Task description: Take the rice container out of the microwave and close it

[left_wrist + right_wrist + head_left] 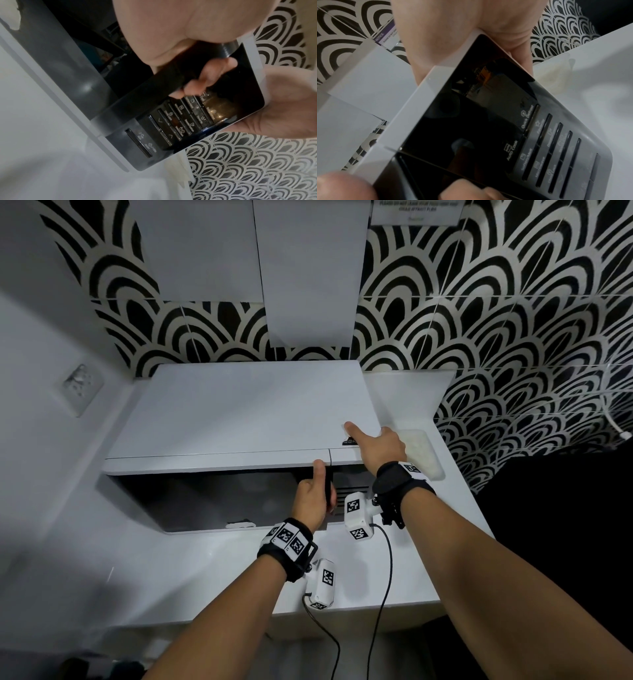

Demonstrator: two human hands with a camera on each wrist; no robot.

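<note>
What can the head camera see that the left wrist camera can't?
Only the head view shows both arms, the microwave's white top and the right hand resting on it. Only the left wrist view shows the control buttons and the fingers curled behind the door handle. Both show the left hand gripping that handle and the patterned wall tiles.

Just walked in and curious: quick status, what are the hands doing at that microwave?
Left hand grips the door handle. Right hand rests on top of the microwave, thumb out. Door looks shut; rice container not visible. Nothing in the way.
</note>
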